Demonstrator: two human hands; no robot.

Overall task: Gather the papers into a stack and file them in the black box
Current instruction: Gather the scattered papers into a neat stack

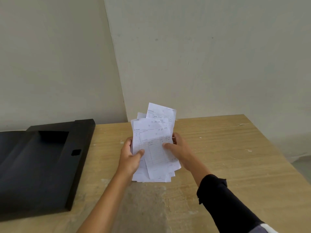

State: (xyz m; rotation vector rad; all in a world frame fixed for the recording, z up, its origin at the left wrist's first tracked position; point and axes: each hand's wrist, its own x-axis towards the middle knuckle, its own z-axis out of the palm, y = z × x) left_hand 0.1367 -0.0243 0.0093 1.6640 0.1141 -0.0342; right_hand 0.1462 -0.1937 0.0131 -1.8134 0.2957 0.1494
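A loose, fanned bundle of white printed papers (pixel 154 137) stands upright above the middle of the wooden table, its sheets uneven at top and bottom. My left hand (pixel 130 156) grips the bundle's left edge, thumb across the front sheet. My right hand (pixel 176 148) grips the right edge, thumb on the front and fingers behind. The black box (pixel 42 165) lies open and flat on the table's left side, well apart from the papers, with a recessed tray and a small dark notch on its right wall.
The wooden table (pixel 227 157) runs to a right edge and a far edge near the pale walls behind. A dark sleeve covers my right forearm. Small white flecks dot the tabletop.
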